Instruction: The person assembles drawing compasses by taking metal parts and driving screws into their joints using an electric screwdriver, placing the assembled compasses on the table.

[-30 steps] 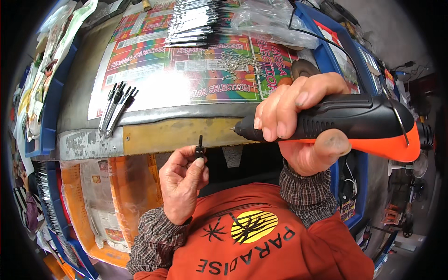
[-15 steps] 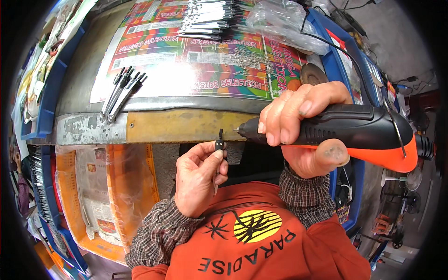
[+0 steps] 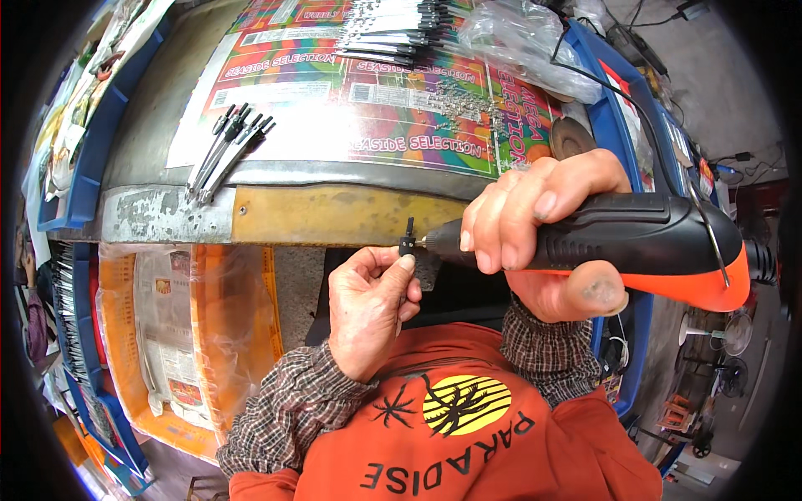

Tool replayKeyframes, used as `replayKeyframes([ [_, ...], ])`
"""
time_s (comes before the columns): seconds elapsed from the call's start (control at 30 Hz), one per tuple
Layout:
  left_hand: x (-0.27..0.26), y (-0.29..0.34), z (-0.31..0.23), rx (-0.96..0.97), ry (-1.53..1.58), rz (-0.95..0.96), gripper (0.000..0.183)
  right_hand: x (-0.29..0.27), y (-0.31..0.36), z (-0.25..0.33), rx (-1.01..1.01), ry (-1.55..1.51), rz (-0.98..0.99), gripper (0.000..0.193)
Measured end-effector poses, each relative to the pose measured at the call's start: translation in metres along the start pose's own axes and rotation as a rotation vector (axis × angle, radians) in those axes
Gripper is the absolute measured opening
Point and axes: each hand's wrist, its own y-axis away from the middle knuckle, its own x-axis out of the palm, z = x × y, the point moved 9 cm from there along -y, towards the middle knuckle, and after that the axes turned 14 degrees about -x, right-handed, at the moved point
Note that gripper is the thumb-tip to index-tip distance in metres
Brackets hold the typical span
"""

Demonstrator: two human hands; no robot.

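My left hand (image 3: 372,305) pinches a small black piece (image 3: 408,240) between thumb and fingers. A thin black prong stands up from its top, while its lower part is hidden in my grip. My right hand (image 3: 551,200) is wrapped round the black-and-orange body of an electric screwdriver (image 3: 626,230), held level with its nose pointing left. The screwdriver's bit (image 3: 423,241) meets the right side of the black piece, just off the bench's front edge. Whether the bit sits in a screw is too small to tell.
Several slim black-and-silver pieces (image 3: 227,154) lie on the bench, with a larger pile (image 3: 397,33) farther back. Tiny metal parts, apparently screws (image 3: 464,104), are scattered over printed cardboard (image 3: 280,108). An orange crate (image 3: 209,334) stands below left; blue bins (image 3: 96,159) flank the bench.
My left hand has moved right and slightly up with the black piece, closing the gap to the screwdriver bit. The right hand keeps its grip, nearly still. The view has shifted slightly.
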Motion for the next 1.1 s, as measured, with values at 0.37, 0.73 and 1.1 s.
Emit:
replayKeyframes([
  [0.37,0.001,0.002,0.000,-0.022,-0.027,0.000,0.009,0.004,0.002,-0.007,0.026,-0.043,0.041,0.051],
  [0.73,0.001,0.000,0.001,-0.010,-0.003,0.000,0.009,0.009,0.000,-0.012,0.047,-0.045,0.066,0.051],
  [1.1,-0.001,0.000,0.004,-0.050,-0.014,-0.067,0.008,0.012,-0.006,-0.018,0.219,0.194,0.150,0.052],
])
